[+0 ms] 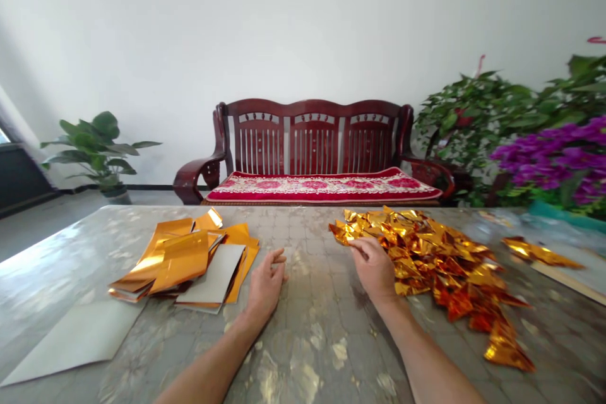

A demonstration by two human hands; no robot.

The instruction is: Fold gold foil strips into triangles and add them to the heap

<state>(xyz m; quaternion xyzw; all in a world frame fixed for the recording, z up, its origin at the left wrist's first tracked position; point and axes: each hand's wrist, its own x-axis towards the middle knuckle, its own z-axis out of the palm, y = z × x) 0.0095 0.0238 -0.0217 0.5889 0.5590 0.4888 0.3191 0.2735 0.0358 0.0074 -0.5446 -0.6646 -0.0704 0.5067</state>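
Observation:
My right hand (375, 269) is at the left edge of a heap of folded shiny gold paper pieces (426, 252). Its thumb and fingers pinch one folded gold paper piece (339, 233), whose pointed end sticks out to the left. On the table, my left hand (266, 282) rests with its fingers curled in, and nothing shows in them. Just left of it lies a loose stack of flat gold foil paper sheets (182, 259), some with their pale backs up. A pale sheet (80, 334) lies nearer the front left.
The table (303, 328) has a glossy patterned cover. On the right, one gold piece (542, 252) lies apart near clear plastic and a pale board (580, 274). Behind stands a dark red wooden bench (312, 139). Potted plants (101, 148) and purple flowers (558, 158) flank it.

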